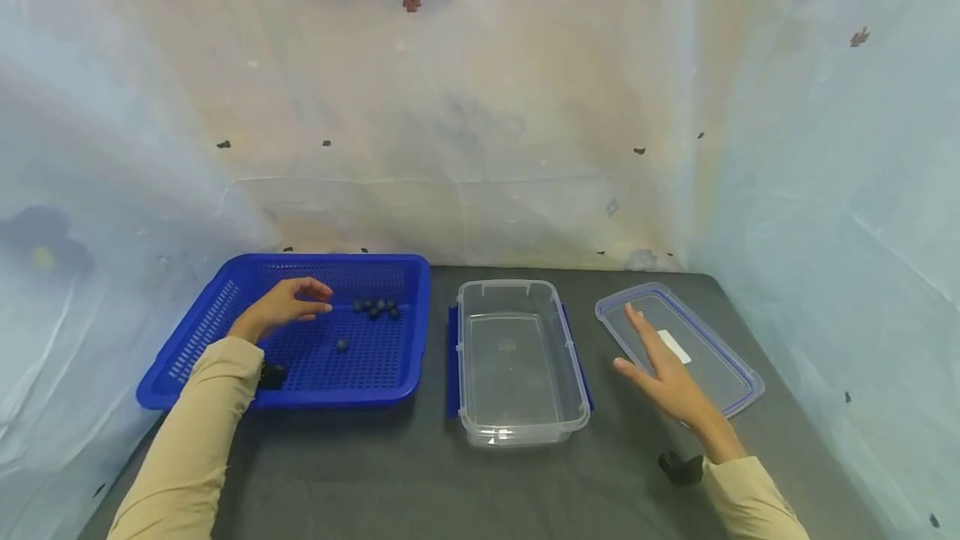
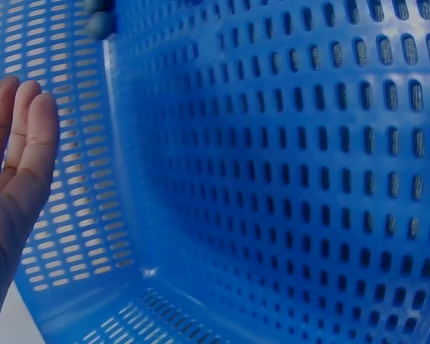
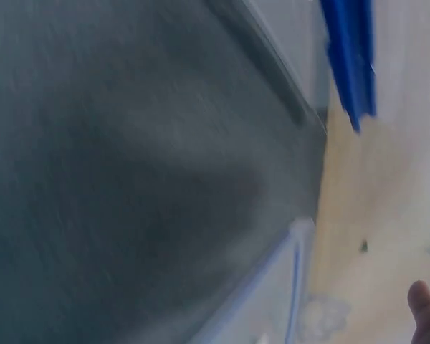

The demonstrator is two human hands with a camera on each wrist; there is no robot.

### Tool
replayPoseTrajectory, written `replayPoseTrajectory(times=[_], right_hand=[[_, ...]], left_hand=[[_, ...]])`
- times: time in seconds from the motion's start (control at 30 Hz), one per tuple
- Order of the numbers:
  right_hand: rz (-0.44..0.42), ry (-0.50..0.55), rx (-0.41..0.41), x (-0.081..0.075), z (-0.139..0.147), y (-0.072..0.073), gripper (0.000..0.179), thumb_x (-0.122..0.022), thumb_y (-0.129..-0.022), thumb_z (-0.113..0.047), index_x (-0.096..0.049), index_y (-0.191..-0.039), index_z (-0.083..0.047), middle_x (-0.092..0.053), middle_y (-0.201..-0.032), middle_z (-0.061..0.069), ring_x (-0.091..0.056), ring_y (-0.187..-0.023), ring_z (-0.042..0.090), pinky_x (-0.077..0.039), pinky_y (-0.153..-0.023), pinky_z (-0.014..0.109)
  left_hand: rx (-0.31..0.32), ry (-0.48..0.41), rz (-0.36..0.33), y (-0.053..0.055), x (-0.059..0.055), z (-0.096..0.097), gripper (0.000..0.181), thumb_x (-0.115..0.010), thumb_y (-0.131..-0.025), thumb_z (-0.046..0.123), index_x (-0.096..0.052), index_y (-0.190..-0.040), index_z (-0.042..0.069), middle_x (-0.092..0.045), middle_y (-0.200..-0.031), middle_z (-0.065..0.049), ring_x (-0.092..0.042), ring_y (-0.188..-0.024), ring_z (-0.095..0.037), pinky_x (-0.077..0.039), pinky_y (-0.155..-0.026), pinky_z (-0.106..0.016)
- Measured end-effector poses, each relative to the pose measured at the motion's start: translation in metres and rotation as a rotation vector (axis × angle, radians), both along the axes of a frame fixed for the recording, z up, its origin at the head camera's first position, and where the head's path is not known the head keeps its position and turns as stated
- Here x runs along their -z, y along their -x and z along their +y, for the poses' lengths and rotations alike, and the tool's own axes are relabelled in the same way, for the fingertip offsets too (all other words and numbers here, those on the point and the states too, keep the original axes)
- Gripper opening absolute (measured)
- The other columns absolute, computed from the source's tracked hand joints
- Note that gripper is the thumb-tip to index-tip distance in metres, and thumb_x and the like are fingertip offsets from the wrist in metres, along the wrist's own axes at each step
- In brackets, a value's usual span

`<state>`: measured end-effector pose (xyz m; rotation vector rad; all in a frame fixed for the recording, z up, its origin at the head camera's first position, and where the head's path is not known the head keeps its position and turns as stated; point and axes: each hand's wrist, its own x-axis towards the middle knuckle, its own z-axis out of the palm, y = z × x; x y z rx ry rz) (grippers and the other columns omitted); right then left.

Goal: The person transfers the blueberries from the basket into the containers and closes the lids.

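My left hand [image 1: 288, 305] hovers over the left part of a blue plastic basket [image 1: 315, 397], its fingers loosely bent with nothing between them. Several small dark round berries, which look like blueberries [image 1: 374, 307], lie in the basket near its far right, and a single blueberry [image 1: 342, 345] lies nearer its middle. In the left wrist view two blueberries [image 2: 99, 26] show at the top, apart from the fingertips [image 2: 43, 107]. My right hand [image 1: 670, 380] is held with straight fingers above a clear lid [image 1: 712, 365] with a blue seal, gripping nothing.
Between the hands stands a clear plastic container [image 1: 517, 373] without its lid, blue side latches [image 1: 453, 361] folded down. A white label [image 1: 673, 347] is on the lid. The dark grey table [image 1: 375, 473] ends at a patterned curtain [image 1: 480, 107] behind and at both sides.
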<state>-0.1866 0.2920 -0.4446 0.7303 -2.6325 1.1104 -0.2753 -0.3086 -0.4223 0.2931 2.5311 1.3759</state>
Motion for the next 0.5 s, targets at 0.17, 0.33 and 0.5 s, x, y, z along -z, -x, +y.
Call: replayPoseTrajectory(times=[0.17, 0.33, 0.5], right_hand=[[-0.017, 0.005, -0.043, 0.016, -0.019, -0.008, 0.077, -0.065, -0.092, -0.015, -0.020, -0.155, -0.009, -0.019, -0.158, 0.012, -0.017, -0.141, 0.043, -0.018, -0.112, 0.048], [-0.044, 0.047, -0.096, 0.025, -0.033, -0.014, 0.077, -0.065, -0.091, -0.011, -0.022, -0.154, -0.008, -0.020, -0.158, 0.011, -0.019, -0.141, 0.041, -0.022, -0.106, 0.061], [-0.072, 0.096, -0.148, 0.035, -0.041, -0.014, 0.077, -0.064, -0.091, -0.009, -0.019, -0.154, -0.004, -0.018, -0.158, 0.019, -0.016, -0.141, 0.044, -0.019, -0.102, 0.068]], left_hand=[[0.013, -0.008, -0.111, 0.004, 0.016, 0.008, 0.043, -0.069, -0.091, 0.008, -0.050, -0.123, -0.013, -0.053, -0.120, -0.029, -0.057, -0.107, -0.032, -0.048, -0.091, -0.049], [0.044, -0.057, -0.243, 0.003, 0.026, 0.013, 0.040, -0.071, -0.087, 0.003, -0.053, -0.119, -0.014, -0.055, -0.119, -0.028, -0.059, -0.103, -0.027, -0.048, -0.090, -0.050], [0.049, -0.040, -0.307, 0.003, 0.026, 0.020, 0.038, -0.072, -0.085, 0.000, -0.056, -0.116, -0.013, -0.058, -0.116, -0.024, -0.062, -0.099, -0.024, -0.049, -0.089, -0.049]])
